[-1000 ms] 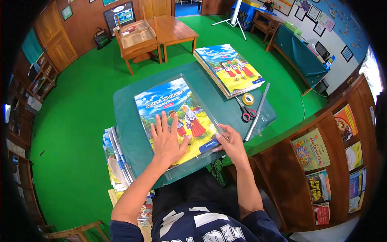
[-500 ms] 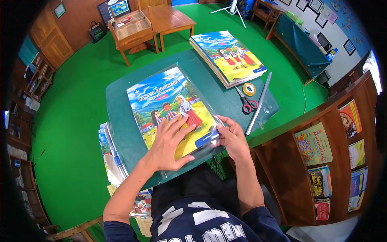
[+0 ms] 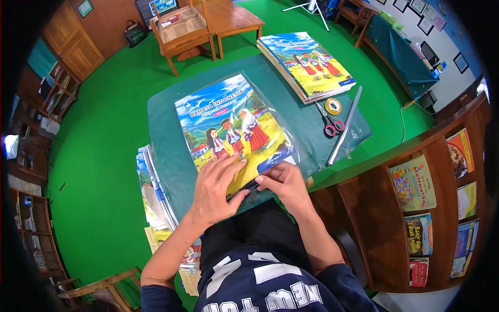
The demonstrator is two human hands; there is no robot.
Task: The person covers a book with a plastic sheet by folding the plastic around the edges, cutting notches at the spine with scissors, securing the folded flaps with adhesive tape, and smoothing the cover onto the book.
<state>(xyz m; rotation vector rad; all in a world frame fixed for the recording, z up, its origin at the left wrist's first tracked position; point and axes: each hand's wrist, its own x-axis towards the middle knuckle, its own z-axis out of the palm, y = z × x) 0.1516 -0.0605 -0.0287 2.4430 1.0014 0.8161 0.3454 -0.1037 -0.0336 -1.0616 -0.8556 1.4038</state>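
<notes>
A textbook titled Bahasa Indonesia (image 3: 234,119) lies on the green-topped table, with a sheet of clear plastic (image 3: 299,148) showing past its right edge. My left hand (image 3: 215,190) rests on the lower part of the cover, fingers spread and thumb near the bottom edge. At the lower right corner, my right hand (image 3: 288,187) has thumb and fingers pinched on the clear plastic along the book's bottom edge. Right of the book lie scissors (image 3: 331,125) with black and pink handles, a roll of tape (image 3: 333,106) and a long roll of plastic (image 3: 344,127).
A stack of the same textbooks (image 3: 306,65) stands at the table's (image 3: 161,119) far right. More books (image 3: 156,190) are piled low by its left side. A wooden display shelf (image 3: 364,208) with books curves along the right. Wooden tables (image 3: 234,18) stand beyond.
My right hand has moved from the book's right edge near the corner to its bottom edge. My left hand has slid down the cover, uncovering more of the pictured children. The view has shifted slightly.
</notes>
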